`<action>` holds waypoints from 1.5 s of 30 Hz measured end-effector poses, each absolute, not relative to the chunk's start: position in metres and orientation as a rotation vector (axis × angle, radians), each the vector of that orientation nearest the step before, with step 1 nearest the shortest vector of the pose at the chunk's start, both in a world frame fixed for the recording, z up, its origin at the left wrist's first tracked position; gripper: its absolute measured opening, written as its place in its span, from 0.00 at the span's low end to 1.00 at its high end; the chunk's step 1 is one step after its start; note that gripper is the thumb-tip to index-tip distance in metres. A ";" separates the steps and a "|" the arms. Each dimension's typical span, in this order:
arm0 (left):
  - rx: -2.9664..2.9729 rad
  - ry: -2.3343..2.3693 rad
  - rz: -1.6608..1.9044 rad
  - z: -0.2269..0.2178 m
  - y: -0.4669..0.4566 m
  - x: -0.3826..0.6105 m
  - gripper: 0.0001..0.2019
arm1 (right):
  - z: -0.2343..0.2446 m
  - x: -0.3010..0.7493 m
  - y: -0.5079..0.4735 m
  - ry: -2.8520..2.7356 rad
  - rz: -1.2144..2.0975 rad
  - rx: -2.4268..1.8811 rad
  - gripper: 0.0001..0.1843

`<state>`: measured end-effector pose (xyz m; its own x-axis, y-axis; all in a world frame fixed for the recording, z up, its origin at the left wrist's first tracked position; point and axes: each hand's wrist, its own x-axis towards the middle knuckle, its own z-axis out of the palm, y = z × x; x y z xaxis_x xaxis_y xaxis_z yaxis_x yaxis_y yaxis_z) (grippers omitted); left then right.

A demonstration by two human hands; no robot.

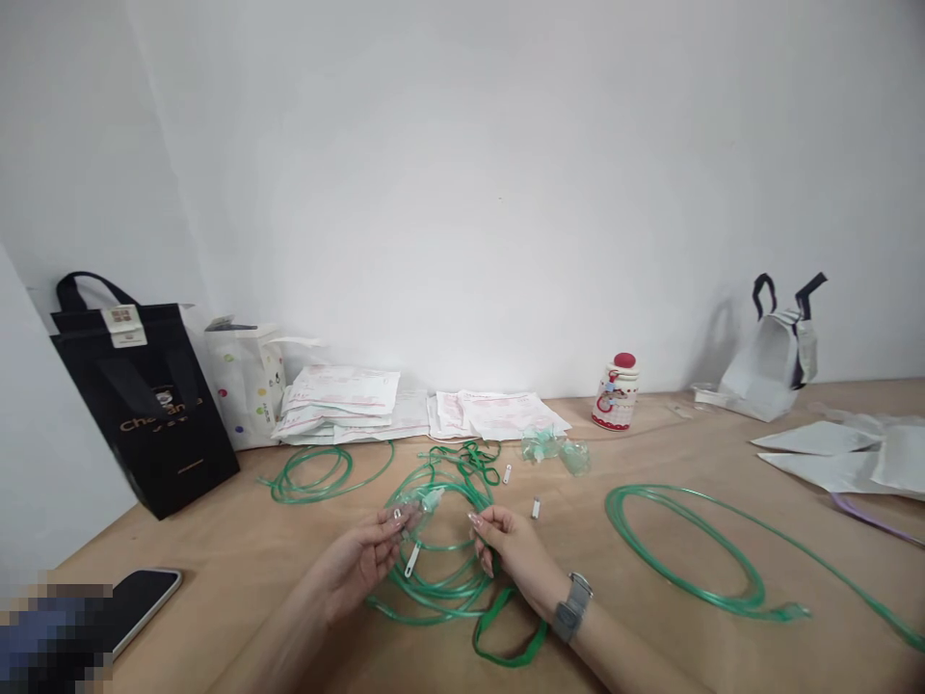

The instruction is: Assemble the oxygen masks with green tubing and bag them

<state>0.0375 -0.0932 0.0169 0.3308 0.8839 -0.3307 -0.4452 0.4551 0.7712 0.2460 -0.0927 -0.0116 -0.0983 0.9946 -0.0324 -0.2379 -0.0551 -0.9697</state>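
Observation:
My left hand [368,556] is closed on a clear, green-tinted plastic mask [428,501], thumb and fingers pinching its edge. Just below it shows a small white slotted strip [411,561]. To the right, my right hand [510,549] has its thumb and fingertips pressed together; what is between them, if anything, is too small to make out. A green elastic strap [512,661] loops below the right wrist. Coiled green tubing [440,612] lies on the table beneath both hands.
More tubing coils lie left [310,496] and right [686,559]. Behind are green straps [473,458], clear masks [553,446], white strips [507,473] and paper packets [339,395]. A bottle [616,393], a black bag [155,414] and a phone [145,602] stand or lie around.

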 end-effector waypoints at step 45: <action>0.736 0.641 0.777 0.028 -0.135 0.067 0.07 | 0.016 0.238 -0.120 -1.066 1.743 -0.758 0.11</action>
